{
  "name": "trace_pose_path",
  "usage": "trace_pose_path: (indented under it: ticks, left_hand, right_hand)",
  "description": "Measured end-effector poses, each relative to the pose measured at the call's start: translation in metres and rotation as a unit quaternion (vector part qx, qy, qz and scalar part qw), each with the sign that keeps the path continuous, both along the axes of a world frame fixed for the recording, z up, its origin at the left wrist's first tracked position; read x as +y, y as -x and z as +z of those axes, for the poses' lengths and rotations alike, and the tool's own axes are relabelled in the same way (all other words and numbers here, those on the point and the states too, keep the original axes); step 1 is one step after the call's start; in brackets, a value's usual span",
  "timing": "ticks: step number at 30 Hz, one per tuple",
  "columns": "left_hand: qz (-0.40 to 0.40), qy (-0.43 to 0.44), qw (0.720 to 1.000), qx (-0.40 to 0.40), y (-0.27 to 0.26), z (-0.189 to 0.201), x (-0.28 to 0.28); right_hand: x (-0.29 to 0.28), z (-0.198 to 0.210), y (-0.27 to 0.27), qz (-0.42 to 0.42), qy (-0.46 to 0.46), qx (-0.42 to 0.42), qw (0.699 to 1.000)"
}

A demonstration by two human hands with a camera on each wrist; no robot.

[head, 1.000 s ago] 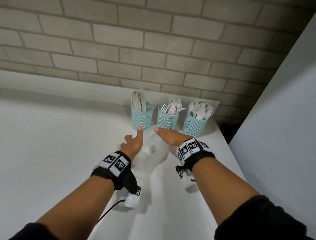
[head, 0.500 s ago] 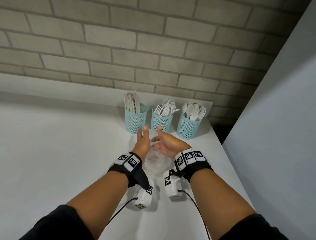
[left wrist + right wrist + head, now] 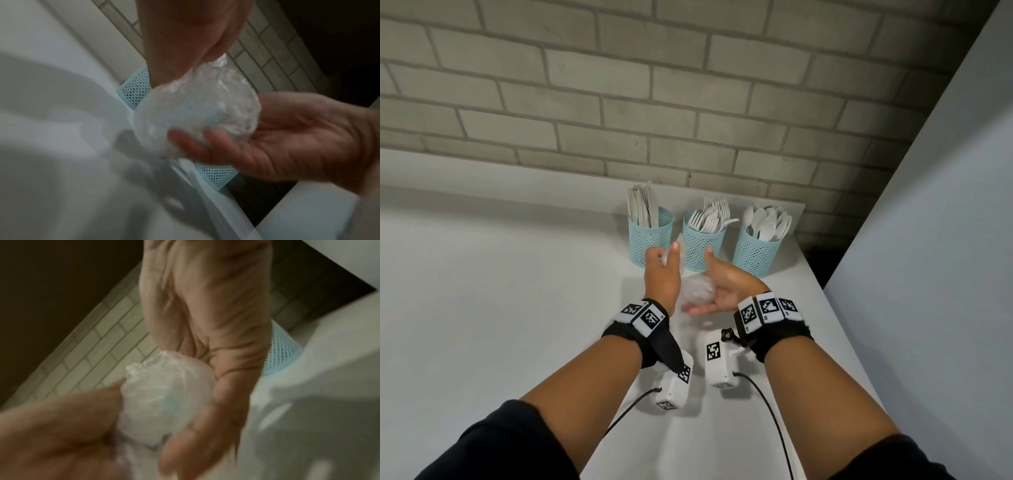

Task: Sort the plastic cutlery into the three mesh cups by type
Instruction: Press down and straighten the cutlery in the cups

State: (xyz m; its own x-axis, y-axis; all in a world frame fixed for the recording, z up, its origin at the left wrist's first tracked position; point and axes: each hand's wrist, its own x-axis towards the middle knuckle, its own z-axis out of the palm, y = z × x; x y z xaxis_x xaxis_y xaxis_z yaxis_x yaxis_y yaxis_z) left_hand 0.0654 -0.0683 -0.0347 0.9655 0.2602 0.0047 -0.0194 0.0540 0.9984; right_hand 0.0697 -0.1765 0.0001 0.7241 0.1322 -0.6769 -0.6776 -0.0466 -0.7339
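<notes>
Three teal mesh cups stand in a row by the wall: knives in the left cup [image 3: 650,236], forks in the middle cup [image 3: 703,241], spoons in the right cup [image 3: 756,251]. Just in front of them I hold a crumpled clear plastic bag [image 3: 697,291], balled up between both hands. My left hand [image 3: 662,270] pinches it, and a tail of plastic sticks out past the fingers. My right hand [image 3: 722,287] lies palm-in with fairly straight fingers under the ball. The wrist views show the bag [image 3: 197,110] [image 3: 164,394] pressed between the hands. No loose cutlery is visible on the table.
The white table [image 3: 500,308] ends at a right edge close to the spoon cup, with a dark gap and a white panel [image 3: 945,240] beyond. A brick wall [image 3: 654,102] runs behind the cups. Cables hang from both wrist cameras.
The hands went from lying spread on the flat bag to closing together. The bag is now crumpled into a ball between them.
</notes>
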Motion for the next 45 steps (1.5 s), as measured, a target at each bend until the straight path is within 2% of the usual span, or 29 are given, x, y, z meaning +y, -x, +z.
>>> trace_pose_path:
  ticks: [4, 6, 8, 10, 12, 15, 18, 20, 24, 27, 29, 30, 31, 33, 35, 37, 41, 43, 45]
  left_hand:
    - [-0.064, -0.030, 0.997, -0.031, 0.002, -0.005, -0.006]
    - [-0.073, -0.056, 0.995, -0.030, 0.000, -0.006, -0.009]
    - [-0.070, -0.069, 0.995, 0.003, -0.001, -0.004, -0.012]
    - [-0.081, -0.039, 0.996, 0.024, -0.003, 0.000, -0.013]
    - [-0.079, -0.017, 0.997, 0.002, -0.003, 0.006, -0.013]
    - [-0.054, -0.034, 0.997, -0.032, -0.002, 0.009, -0.013]
    - [-0.047, -0.044, 0.997, -0.046, 0.001, 0.009, -0.015]
    - [-0.050, -0.043, 0.996, -0.057, 0.003, 0.009, -0.017]
    - [-0.058, -0.043, 0.995, -0.075, 0.001, 0.009, -0.020]
    - [-0.075, -0.062, 0.994, -0.059, 0.001, 0.008, -0.020]
    - [-0.089, -0.058, 0.994, -0.036, 0.002, 0.010, -0.022]
    - [-0.087, -0.069, 0.993, -0.036, 0.003, 0.011, -0.023]
    - [-0.079, -0.089, 0.992, -0.044, 0.003, 0.011, -0.023]
    - [-0.057, -0.110, 0.990, -0.073, 0.004, 0.012, -0.025]
    - [-0.046, -0.110, 0.988, -0.098, 0.007, 0.015, -0.027]
    - [-0.056, -0.130, 0.983, -0.121, 0.008, 0.015, -0.026]
    - [-0.076, -0.261, 0.952, -0.144, 0.004, 0.008, -0.023]
    - [-0.045, -0.290, 0.947, -0.129, 0.000, 0.006, -0.023]
    - [-0.020, -0.285, 0.951, -0.122, -0.001, 0.008, -0.023]
  right_hand:
    - [0.003, 0.008, -0.011, -0.077, -0.057, -0.081, 0.992]
    - [0.007, 0.013, -0.013, -0.078, -0.034, -0.111, 0.990]
    - [0.010, 0.016, -0.012, -0.064, 0.005, -0.138, 0.988]
    - [0.013, 0.015, -0.009, -0.057, 0.040, -0.165, 0.984]
    - [0.017, 0.012, -0.006, -0.055, 0.081, -0.189, 0.977]
    - [0.019, 0.012, -0.004, -0.036, 0.162, -0.181, 0.969]
    - [0.019, 0.017, 0.002, 0.003, 0.132, -0.137, 0.982]
    - [0.020, 0.015, 0.004, -0.006, 0.139, -0.156, 0.978]
    - [0.024, 0.003, 0.001, 0.008, 0.211, -0.274, 0.938]
    - [0.021, 0.000, -0.002, -0.004, 0.254, -0.366, 0.895]
    - [0.020, -0.001, -0.003, -0.009, 0.271, -0.401, 0.875]
    - [0.019, -0.004, -0.005, -0.014, 0.273, -0.402, 0.874]
    - [0.017, -0.006, -0.006, -0.020, 0.271, -0.392, 0.879]
    - [0.015, -0.007, -0.006, -0.024, 0.236, -0.343, 0.909]
    - [0.011, 0.001, 0.000, -0.001, 0.159, -0.244, 0.957]
    - [0.006, 0.009, 0.005, 0.019, 0.080, -0.148, 0.985]
    - [0.004, 0.012, 0.004, -0.018, 0.021, -0.117, 0.993]
    - [0.010, 0.009, 0.002, -0.051, 0.034, -0.152, 0.986]
    - [0.015, 0.003, 0.002, -0.074, 0.058, -0.200, 0.975]
